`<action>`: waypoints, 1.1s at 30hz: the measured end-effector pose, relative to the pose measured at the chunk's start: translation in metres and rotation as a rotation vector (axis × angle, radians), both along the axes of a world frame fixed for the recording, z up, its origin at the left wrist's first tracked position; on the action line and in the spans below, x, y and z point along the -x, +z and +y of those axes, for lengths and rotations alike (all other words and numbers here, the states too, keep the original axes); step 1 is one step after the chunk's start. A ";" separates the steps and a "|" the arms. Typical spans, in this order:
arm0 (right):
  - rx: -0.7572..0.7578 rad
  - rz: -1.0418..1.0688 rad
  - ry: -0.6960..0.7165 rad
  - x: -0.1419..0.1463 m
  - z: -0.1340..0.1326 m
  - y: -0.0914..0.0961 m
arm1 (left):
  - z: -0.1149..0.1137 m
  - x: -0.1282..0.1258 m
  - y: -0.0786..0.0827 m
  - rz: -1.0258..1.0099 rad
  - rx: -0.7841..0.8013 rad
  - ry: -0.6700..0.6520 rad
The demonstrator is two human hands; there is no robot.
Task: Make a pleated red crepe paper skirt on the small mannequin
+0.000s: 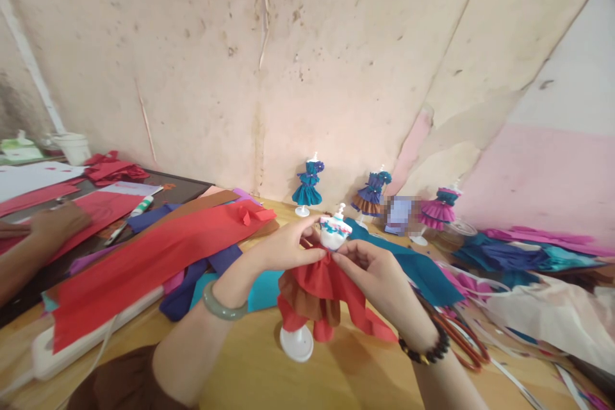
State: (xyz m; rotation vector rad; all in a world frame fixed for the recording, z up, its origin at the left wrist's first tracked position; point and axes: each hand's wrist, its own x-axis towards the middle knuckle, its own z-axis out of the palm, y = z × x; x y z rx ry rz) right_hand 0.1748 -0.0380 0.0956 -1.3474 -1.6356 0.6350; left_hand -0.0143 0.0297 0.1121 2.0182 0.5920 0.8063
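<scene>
A small white dress form with blue and red trim round its chest leans in front of me, its round base low over the table. Around its waist hangs a ruffled red skirt, of what looks like crepe paper, with a brown layer under it. My left hand is closed at the left of the waist, thumb pressing the gathered red top edge. From the right, my right hand pinches the same edge with thumb and fingers. Some fingertips are hidden behind the form.
Dressed forms stand by the wall: a teal one, a purple-brown one and a pink one. Red strips cover a white power strip. Orange-handled scissors lie right. Another person's hand works far left.
</scene>
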 end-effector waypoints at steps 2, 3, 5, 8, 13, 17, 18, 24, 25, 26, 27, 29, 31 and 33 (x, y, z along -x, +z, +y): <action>-0.001 -0.007 -0.014 0.001 0.000 0.000 | 0.000 0.000 0.000 -0.009 -0.003 -0.001; -0.002 -0.007 -0.018 0.001 -0.001 0.000 | 0.000 0.000 0.000 -0.012 -0.007 0.003; -0.004 -0.005 -0.021 0.001 -0.001 0.001 | 0.000 0.000 0.001 -0.009 -0.015 0.015; -0.008 -0.004 -0.018 0.002 -0.001 0.002 | 0.000 0.000 0.001 0.014 -0.014 0.040; -0.012 -0.041 -0.015 0.001 -0.003 0.004 | 0.001 -0.001 0.000 0.005 -0.040 0.060; -0.014 -0.048 0.000 0.003 -0.007 0.007 | 0.000 -0.001 0.000 0.021 -0.064 0.082; -0.017 -0.045 -0.002 0.003 -0.008 0.008 | -0.001 -0.001 0.001 0.025 -0.065 0.082; -0.010 -0.037 0.003 0.003 -0.008 0.007 | -0.001 -0.001 0.001 0.019 -0.062 0.071; -0.001 -0.042 0.001 0.002 -0.008 0.006 | -0.001 -0.001 0.001 0.019 -0.063 0.073; 0.007 -0.049 -0.005 0.002 -0.007 0.006 | -0.001 -0.001 0.000 0.020 -0.063 0.077; 0.014 -0.057 -0.011 0.002 -0.007 0.005 | 0.000 -0.001 0.000 0.023 -0.064 0.082; 0.023 -0.061 -0.016 0.002 -0.007 0.006 | 0.000 0.000 0.000 0.029 -0.066 0.091; 0.032 -0.042 -0.004 0.003 -0.008 0.008 | 0.000 0.000 0.000 0.034 -0.065 0.099; 0.044 -0.013 0.019 0.003 -0.009 0.010 | 0.000 0.000 0.000 0.035 -0.065 0.097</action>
